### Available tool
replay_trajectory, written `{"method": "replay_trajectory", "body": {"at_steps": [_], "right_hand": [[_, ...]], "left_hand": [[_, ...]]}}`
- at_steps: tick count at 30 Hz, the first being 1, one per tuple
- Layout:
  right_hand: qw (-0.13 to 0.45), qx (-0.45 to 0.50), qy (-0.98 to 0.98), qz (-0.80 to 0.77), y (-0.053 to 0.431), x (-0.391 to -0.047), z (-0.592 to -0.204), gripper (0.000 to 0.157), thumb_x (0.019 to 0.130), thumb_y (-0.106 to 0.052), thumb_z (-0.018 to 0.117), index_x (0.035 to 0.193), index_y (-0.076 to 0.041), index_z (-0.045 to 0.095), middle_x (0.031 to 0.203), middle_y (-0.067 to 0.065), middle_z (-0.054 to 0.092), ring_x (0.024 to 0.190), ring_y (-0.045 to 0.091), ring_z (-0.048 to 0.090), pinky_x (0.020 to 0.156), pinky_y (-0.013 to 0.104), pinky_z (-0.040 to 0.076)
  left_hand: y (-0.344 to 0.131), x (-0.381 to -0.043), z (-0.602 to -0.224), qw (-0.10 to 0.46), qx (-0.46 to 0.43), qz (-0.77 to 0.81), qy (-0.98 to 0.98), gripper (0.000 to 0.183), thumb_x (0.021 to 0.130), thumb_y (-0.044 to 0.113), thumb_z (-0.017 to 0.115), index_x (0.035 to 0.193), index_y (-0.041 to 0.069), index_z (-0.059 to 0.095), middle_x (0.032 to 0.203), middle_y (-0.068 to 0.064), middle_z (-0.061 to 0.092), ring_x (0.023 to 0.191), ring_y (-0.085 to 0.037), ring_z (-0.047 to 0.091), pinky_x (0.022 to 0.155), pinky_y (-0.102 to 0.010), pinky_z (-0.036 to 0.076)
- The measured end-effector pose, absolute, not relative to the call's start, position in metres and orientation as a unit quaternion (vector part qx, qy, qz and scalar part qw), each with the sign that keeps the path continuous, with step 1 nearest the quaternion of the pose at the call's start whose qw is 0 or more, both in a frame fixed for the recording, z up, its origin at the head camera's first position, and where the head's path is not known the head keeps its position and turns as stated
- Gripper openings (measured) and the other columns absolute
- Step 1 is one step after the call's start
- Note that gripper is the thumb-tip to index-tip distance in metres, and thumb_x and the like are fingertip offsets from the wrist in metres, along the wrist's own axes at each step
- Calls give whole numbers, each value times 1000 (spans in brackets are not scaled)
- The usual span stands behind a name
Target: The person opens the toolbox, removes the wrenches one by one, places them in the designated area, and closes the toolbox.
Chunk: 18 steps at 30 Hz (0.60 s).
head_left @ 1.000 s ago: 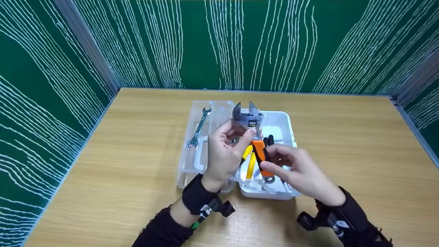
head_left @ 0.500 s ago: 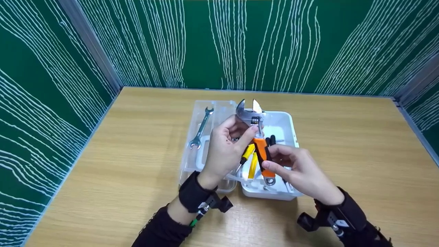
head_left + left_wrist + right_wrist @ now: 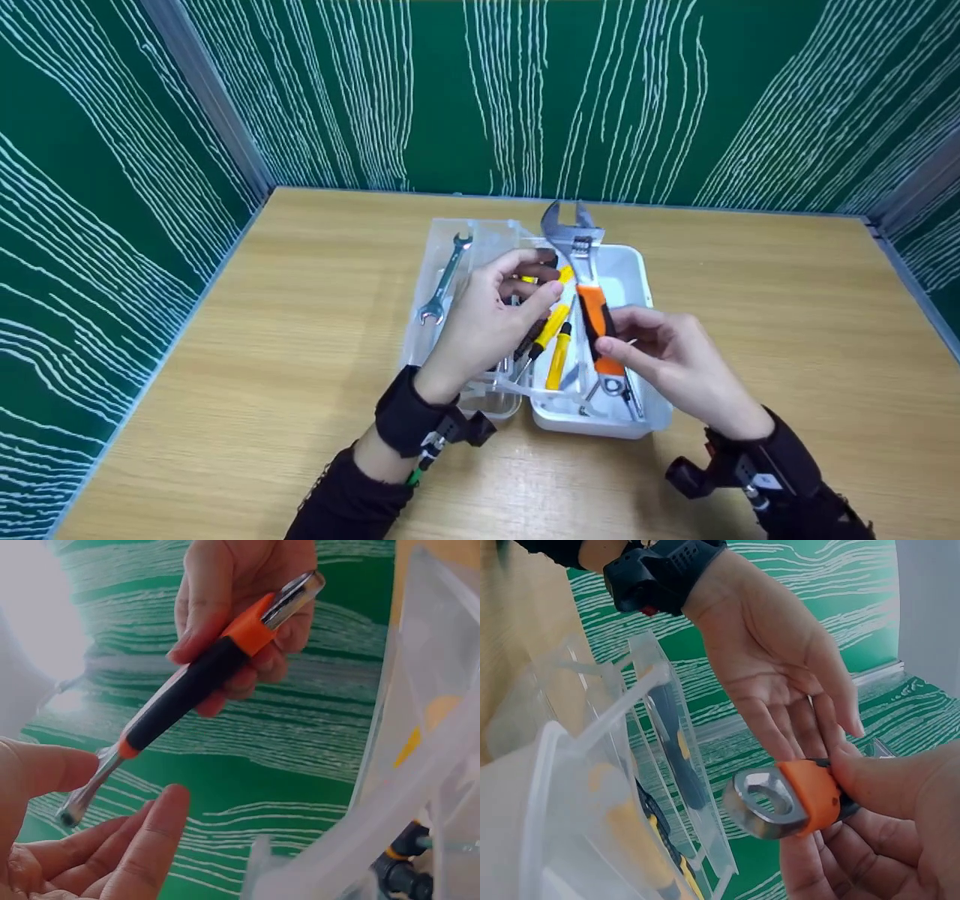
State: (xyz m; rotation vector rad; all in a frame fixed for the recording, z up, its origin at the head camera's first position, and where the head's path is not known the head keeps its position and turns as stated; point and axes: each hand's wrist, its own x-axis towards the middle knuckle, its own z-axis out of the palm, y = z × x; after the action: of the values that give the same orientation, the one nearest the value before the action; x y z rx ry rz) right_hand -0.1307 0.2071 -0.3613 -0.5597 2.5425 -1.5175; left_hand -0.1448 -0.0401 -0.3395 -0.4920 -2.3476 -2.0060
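Observation:
My right hand (image 3: 675,360) grips the orange and black handle of an adjustable wrench (image 3: 592,300), thumb on one side and fingers behind. The wrench's steel head points up and away, its jaws parted; the handle's ring end (image 3: 769,799) faces the right wrist camera. To the left of the wrench, my left hand (image 3: 491,315) has its thumb and fingers spread apart and holds nothing. In the left wrist view its fingers (image 3: 150,847) sit around the wrench's head end with a gap. Both hands are above a white toolbox (image 3: 589,427).
The toolbox's clear lid (image 3: 442,225) lies open to the left, with an open-end wrench (image 3: 446,277) on it. Yellow-handled screwdrivers (image 3: 559,356) and other tools lie in the box. Wood table (image 3: 262,337) surrounds it, and green panels (image 3: 442,97) rise behind and at the sides.
The left hand has let go of the wrench's neck, its fingers loosening. The right hand has carried the wrench slightly right and up, uncovering more of the yellow-handled tools.

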Motion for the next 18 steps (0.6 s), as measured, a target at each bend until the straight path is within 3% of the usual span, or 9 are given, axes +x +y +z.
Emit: {"method": "replay_trajectory", "body": {"at_steps": [18], "right_hand": [[35, -128, 864, -485, 242, -139, -360, 30, 104, -19, 73, 128, -2, 73, 108, 11, 76, 84, 14, 72, 77, 22, 63]], "left_hand": [[-63, -151, -333, 27, -125, -613, -779, 37, 103, 17, 74, 138, 8, 69, 121, -9, 73, 101, -22, 74, 87, -29, 67]]}}
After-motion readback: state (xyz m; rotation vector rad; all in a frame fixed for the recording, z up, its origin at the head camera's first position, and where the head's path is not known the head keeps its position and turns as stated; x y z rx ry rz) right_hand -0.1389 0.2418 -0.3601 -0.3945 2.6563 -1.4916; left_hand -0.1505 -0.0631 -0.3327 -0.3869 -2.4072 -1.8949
